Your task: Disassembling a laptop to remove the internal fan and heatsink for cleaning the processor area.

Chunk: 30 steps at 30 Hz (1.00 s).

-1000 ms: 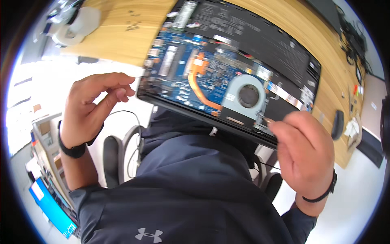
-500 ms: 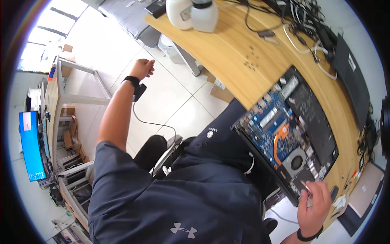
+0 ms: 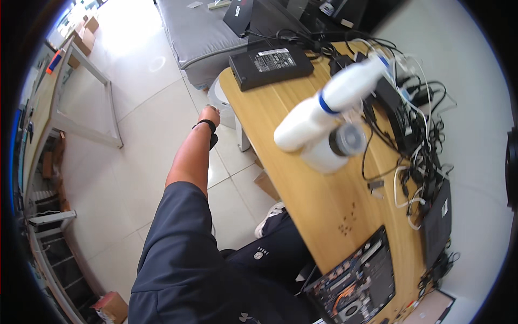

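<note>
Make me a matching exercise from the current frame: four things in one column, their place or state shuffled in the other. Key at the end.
1. left hand
2. opened laptop
3. black power brick
4. small dark pieces

A. scattered on the table, between the white bottle with a blue band and the computer
B. insides exposed, an orange strip among them
C. out past the table's left edge, black band at the wrist
D. on the tabletop's far end, near the grey cushioned seat

Pairs: 1-C, 2-B, 3-D, 4-A
</note>
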Tool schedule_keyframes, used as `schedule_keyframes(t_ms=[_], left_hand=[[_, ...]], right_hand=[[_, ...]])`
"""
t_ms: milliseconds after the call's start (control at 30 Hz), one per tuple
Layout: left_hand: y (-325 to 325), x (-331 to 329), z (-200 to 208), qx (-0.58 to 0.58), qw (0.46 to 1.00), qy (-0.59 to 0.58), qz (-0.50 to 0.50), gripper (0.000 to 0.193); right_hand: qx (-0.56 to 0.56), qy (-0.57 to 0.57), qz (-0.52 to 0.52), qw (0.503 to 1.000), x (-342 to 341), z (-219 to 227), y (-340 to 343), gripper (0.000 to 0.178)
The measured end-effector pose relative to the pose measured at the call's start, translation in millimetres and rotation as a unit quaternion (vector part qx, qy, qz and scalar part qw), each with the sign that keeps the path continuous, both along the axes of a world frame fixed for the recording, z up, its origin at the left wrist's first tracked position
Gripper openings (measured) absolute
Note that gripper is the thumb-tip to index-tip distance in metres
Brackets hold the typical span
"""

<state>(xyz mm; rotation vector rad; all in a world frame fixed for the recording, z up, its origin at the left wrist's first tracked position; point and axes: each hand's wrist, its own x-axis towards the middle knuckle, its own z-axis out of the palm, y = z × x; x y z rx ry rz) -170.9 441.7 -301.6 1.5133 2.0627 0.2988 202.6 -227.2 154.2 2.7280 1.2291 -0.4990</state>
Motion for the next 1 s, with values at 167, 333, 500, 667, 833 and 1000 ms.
schedule_keyframes(t_ms=[167, 333, 500, 667, 833, 1000], left_hand=[[39.8, 18.1, -42.4, -0.032, 0.997, -0.047, 0.046, 0.029], [98.7, -1.9, -109.5, 0.08, 0.986, -0.113, 0.09, 0.022], [94.8, -21.6, -144.0, 0.073, 0.982, -0.151, 0.09, 0.017], [42.5, 23.3, -151.2, -0.041, 0.988, -0.113, 0.092, 0.025], [60.7, 18.7, -142.4, 0.01, 0.988, -0.129, 0.088, 0.035], [105.9, 28.1, -112.2, 0.169, 0.972, -0.161, -0.003, 0.045]], right_hand=[[0.009, -0.091, 0.044, 0.995, -32.3, 2.2, 22.0, 0.017], [0.031, -0.101, 0.013, 0.994, -26.4, -1.8, 25.7, 0.013], [0.046, -0.098, 0.054, 0.993, -13.0, -4.5, 31.5, 0.012], [0.091, -0.235, 0.749, 0.612, 75.3, -6.2, 15.9, 0.013], [0.06, -0.247, 0.743, 0.619, 62.8, 1.2, 38.1, 0.015], [0.098, -0.153, 0.457, 0.87, 41.3, -23.3, 49.8, 0.011]])
